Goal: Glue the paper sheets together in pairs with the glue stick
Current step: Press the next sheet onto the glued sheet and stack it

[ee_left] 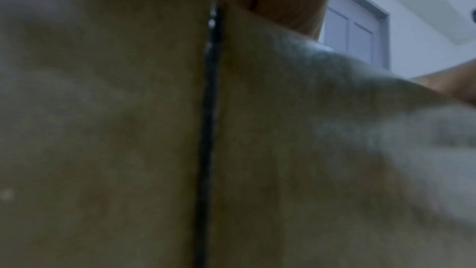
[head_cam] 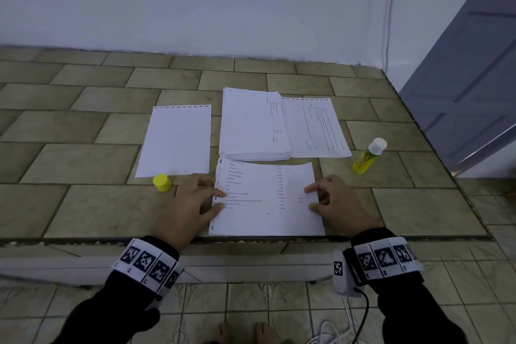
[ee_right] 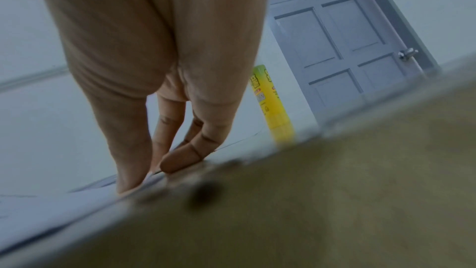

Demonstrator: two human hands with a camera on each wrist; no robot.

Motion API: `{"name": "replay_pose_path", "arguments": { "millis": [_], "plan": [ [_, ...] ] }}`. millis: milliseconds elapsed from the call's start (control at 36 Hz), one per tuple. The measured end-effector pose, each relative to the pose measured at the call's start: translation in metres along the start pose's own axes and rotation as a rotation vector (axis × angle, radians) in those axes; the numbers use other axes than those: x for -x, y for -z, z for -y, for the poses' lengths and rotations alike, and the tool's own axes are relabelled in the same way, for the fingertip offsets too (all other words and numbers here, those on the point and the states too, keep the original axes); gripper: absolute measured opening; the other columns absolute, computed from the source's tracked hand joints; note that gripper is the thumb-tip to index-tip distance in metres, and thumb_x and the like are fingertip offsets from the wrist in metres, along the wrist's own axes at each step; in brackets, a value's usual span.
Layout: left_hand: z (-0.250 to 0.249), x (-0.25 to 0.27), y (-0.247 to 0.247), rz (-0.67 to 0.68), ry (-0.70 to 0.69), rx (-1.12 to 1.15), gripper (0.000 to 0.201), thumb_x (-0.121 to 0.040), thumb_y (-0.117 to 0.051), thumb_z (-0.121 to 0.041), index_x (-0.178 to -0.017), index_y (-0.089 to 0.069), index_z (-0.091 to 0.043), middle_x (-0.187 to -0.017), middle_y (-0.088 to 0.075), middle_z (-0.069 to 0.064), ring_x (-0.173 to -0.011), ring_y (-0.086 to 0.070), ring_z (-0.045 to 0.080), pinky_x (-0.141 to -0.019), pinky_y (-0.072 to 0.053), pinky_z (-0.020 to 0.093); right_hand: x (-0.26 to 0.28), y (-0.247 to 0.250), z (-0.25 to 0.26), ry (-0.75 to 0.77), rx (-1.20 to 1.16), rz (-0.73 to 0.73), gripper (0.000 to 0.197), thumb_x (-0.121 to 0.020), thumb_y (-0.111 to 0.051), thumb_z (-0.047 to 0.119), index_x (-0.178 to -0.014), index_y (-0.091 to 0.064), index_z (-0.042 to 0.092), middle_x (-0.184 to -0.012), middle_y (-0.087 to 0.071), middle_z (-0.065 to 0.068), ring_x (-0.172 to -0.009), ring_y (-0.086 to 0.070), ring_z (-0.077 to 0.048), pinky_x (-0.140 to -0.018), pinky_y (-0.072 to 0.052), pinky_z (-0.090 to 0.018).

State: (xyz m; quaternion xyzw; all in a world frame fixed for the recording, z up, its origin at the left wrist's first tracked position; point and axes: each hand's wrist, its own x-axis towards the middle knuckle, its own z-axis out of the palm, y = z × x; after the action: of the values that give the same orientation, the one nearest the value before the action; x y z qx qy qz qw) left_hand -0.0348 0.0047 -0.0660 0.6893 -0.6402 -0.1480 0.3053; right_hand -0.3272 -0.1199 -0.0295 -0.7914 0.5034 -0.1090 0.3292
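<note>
Paper sheets lay spread over the tiled ledge (head_cam: 83, 198), and going from left to right the first was a blank sheet (head_cam: 176, 139) with punched marks along its far edge, lying flat by itself. Just beside its near corner stood a yellow cap (head_cam: 162, 182), apart from its tube. The left hand (head_cam: 192, 204) rested next to the cap, fingers loosely extended, their tips pressing the left edge of the printed sheet (head_cam: 268, 198); nothing was clenched in it. That printed sheet sat nearest the person, at the ledge's front edge, its far edge slightly lifted and curled. Beyond it was a stack of sheets (head_cam: 251, 126), with another printed page (head_cam: 315, 128) tucked partly under the stack's right side. The right hand (head_cam: 337, 201) held the printed sheet's right edge: in the right wrist view the thumb (ee_right: 128, 150) and one fingertip came down onto the paper's edge, while the other fingers were curled against the ledge beside it. Whether the paper was pinched or only pressed, I could not tell. Farthest right, well apart from the sheets, stood the yellow glue stick (head_cam: 368, 156), uncapped and tilted in the head view, near the grey panelled door (head_cam: 474, 78).
</note>
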Motion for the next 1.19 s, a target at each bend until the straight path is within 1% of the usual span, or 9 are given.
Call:
{"name": "replay_pose_path", "arguments": {
  "millis": [83,167,361,500,611,694,861,972,1194],
  "plan": [
    [0.002,0.001,0.000,0.005,-0.030,-0.144,0.027,-0.084,-0.070,-0.038,-0.101,-0.074,-0.018,-0.141,-0.047,0.010,-0.127,-0.048,0.026,-0.103,-0.043,0.043,0.001,-0.002,0.004,-0.016,0.175,0.006,0.033,-0.086,-0.068,0.011,-0.117,-0.063,0.019,-0.127,-0.041,-0.006,-0.114,-0.043,-0.018,-0.099,-0.034,-0.021],
    [-0.008,-0.003,0.000,0.006,-0.018,-0.203,0.030,-0.086,-0.072,-0.027,-0.114,-0.069,-0.016,-0.152,-0.039,0.012,-0.138,-0.038,0.030,-0.106,-0.040,0.046,0.004,-0.003,0.012,-0.029,0.338,0.004,0.035,-0.089,-0.065,0.019,-0.123,-0.060,0.024,-0.138,-0.035,-0.004,-0.130,-0.026,-0.024,-0.106,-0.027,-0.028],
    [-0.022,-0.020,-0.023,0.197,0.094,-0.406,0.086,-0.085,0.010,-0.059,-0.156,-0.009,-0.015,-0.164,0.004,-0.001,-0.150,0.010,0.013,-0.120,0.002,0.044,0.007,-0.004,0.023,-0.029,0.519,-0.020,0.036,-0.090,-0.062,0.025,-0.126,-0.056,0.028,-0.142,-0.033,-0.002,-0.130,-0.027,-0.024,-0.103,-0.033,-0.033],
    [-0.010,-0.018,-0.035,0.148,0.077,-0.449,0.079,-0.092,0.003,-0.054,-0.155,-0.014,-0.011,-0.163,-0.002,0.001,-0.150,0.002,0.017,-0.121,-0.002,0.051,0.005,-0.010,0.038,0.027,0.634,-0.030,0.039,-0.095,-0.052,0.036,-0.132,-0.050,0.022,-0.148,-0.029,-0.007,-0.138,-0.023,-0.028,-0.112,-0.024,-0.046],
    [-0.007,-0.018,-0.039,0.113,0.056,-0.452,0.073,-0.096,-0.003,-0.051,-0.155,-0.018,-0.010,-0.163,-0.007,0.002,-0.150,-0.003,0.018,-0.119,-0.004,0.051,0.000,-0.036,0.070,0.156,0.474,0.078,0.066,-0.100,-0.023,0.055,-0.153,-0.016,0.016,-0.163,0.000,-0.002,-0.150,0.003,-0.019,-0.120,0.001,-0.051],
    [-0.007,-0.016,-0.040,0.093,0.039,-0.455,0.070,-0.098,-0.009,-0.048,-0.153,-0.025,-0.008,-0.161,-0.015,0.006,-0.150,-0.010,0.021,-0.118,-0.008,0.053,-0.010,-0.069,0.084,0.256,0.461,0.148,0.085,-0.088,0.001,0.068,-0.154,-0.002,0.015,-0.162,0.008,-0.001,-0.149,0.011,-0.014,-0.119,0.006,-0.053],
    [-0.004,-0.018,-0.040,0.099,0.013,-0.503,0.066,-0.098,-0.021,-0.044,-0.144,-0.043,-0.002,-0.154,-0.035,0.014,-0.142,-0.033,0.029,-0.113,-0.017,0.054,-0.029,-0.100,0.077,0.323,0.500,0.127,0.115,-0.066,0.031,0.076,-0.155,-0.009,0.015,-0.163,-0.001,0.001,-0.149,0.006,-0.010,-0.118,0.010,-0.053],
    [-0.008,-0.018,-0.039,0.120,0.054,-0.519,0.067,-0.097,-0.020,-0.044,-0.147,-0.038,-0.004,-0.156,-0.033,0.013,-0.145,-0.028,0.029,-0.113,-0.027,0.059,-0.028,-0.086,0.055,0.242,0.540,0.055,0.110,-0.069,0.030,0.074,-0.155,-0.006,0.015,-0.163,-0.001,0.002,-0.149,0.003,-0.010,-0.118,0.008,-0.053],
    [-0.010,-0.019,-0.039,0.153,0.082,-0.525,0.078,-0.093,-0.001,-0.051,-0.155,-0.016,-0.006,-0.163,-0.010,0.009,-0.151,-0.006,0.026,-0.120,-0.009,0.053,-0.015,-0.042,0.000,0.008,0.582,-0.048,0.092,-0.078,0.015,0.065,-0.155,0.001,0.016,-0.163,0.005,0.005,-0.149,0.006,-0.008,-0.118,0.007,-0.052]
  ]
}}
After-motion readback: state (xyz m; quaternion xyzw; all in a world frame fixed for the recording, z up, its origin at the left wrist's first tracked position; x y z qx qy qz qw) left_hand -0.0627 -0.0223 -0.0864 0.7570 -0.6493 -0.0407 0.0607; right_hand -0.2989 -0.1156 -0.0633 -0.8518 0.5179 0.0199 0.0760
